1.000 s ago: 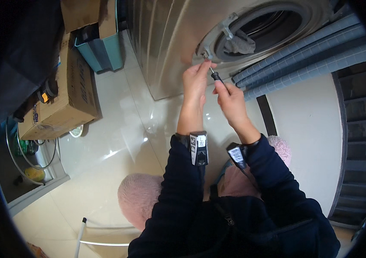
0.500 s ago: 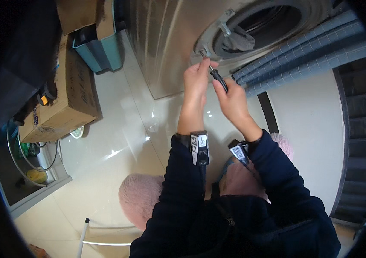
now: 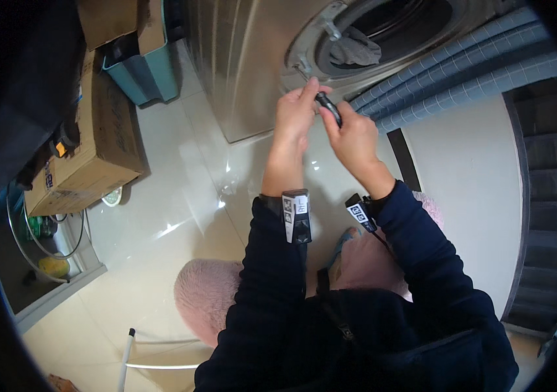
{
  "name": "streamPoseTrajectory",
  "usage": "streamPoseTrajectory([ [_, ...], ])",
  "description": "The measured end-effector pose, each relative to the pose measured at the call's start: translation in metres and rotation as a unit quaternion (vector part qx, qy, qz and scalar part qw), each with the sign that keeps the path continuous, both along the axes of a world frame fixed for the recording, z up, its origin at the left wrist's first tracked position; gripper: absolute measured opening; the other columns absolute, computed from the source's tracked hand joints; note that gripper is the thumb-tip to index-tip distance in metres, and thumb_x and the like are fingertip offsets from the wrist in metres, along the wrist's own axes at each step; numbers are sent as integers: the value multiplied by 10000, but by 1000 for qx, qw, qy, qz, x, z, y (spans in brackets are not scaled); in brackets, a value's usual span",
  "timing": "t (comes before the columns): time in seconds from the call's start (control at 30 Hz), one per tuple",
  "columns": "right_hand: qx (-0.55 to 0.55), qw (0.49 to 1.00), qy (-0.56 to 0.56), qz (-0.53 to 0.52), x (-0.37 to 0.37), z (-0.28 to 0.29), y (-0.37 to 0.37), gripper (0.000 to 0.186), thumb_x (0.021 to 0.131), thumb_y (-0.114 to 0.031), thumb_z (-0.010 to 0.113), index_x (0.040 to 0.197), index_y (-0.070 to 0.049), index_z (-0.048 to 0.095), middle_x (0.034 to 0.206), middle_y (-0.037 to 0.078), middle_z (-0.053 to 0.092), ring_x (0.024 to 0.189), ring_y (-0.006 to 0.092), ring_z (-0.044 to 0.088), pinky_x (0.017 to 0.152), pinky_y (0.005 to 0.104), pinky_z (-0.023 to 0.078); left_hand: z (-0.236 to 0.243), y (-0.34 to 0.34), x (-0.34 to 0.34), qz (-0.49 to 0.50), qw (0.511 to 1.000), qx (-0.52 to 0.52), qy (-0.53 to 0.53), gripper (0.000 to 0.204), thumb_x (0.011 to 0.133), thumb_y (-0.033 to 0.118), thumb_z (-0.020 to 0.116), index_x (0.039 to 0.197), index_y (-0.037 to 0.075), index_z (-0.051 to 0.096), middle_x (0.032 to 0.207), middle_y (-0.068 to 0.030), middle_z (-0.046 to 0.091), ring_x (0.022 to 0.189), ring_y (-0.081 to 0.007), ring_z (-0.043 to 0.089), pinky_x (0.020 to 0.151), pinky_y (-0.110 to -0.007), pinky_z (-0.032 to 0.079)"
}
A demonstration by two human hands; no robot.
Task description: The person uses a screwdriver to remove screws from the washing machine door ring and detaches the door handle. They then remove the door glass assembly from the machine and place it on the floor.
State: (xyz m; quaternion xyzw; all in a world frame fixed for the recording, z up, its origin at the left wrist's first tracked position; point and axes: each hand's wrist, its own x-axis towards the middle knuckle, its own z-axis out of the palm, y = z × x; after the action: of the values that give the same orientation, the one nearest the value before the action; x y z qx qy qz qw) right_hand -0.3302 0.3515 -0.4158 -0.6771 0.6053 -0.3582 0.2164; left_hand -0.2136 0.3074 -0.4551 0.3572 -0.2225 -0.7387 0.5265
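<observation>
My left hand has its fingers closed around the screwdriver's shaft, just below a metal fitting at the lower left of the washing machine's round opening. My right hand grips the black screwdriver handle, which slants down to the right. The screwdriver's tip is hard to make out behind my left fingers. A metal hinge arm juts at the upper left of the opening, and a grey cloth hangs in it. A wristband device is strapped on each forearm.
Cardboard boxes and a teal bin stand at the left, beside a low metal-edged cabinet with hoses. A blue checked fabric runs below the opening. A white frame lies behind me. Pink fuzzy fabric covers my knee.
The whole scene has shifted slightly up and left in the picture. My hands stay on the screwdriver; my right hand has shifted a little along with its handle.
</observation>
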Motion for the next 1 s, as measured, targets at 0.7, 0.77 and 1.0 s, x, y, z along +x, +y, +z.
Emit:
streamPoseTrajectory([
  [0.7,276,903,-329,18,3,20,-3,416,932,-459,530,900,-46,572,551,-5,426,417,114,369,396,253,317,5,0,-7,55,997,-7,53,343,937,357,582,897,27,665,615,68,457,512,-35,377,464,-201,267],
  [0.77,464,709,-529,38,-1,20,-3,466,991,-472,388,971,-44,570,506,-37,317,389,63,263,378,208,236,1,-1,-5,43,998,-14,47,344,933,367,589,906,29,649,623,65,473,513,-35,409,470,-192,298],
  [1.0,424,571,-699,74,-2,-4,-3,400,974,-396,471,949,-17,596,470,8,403,360,128,359,370,267,311,-5,-2,-1,38,998,-42,7,353,938,349,580,871,12,658,617,55,470,517,-37,418,477,-208,341],
])
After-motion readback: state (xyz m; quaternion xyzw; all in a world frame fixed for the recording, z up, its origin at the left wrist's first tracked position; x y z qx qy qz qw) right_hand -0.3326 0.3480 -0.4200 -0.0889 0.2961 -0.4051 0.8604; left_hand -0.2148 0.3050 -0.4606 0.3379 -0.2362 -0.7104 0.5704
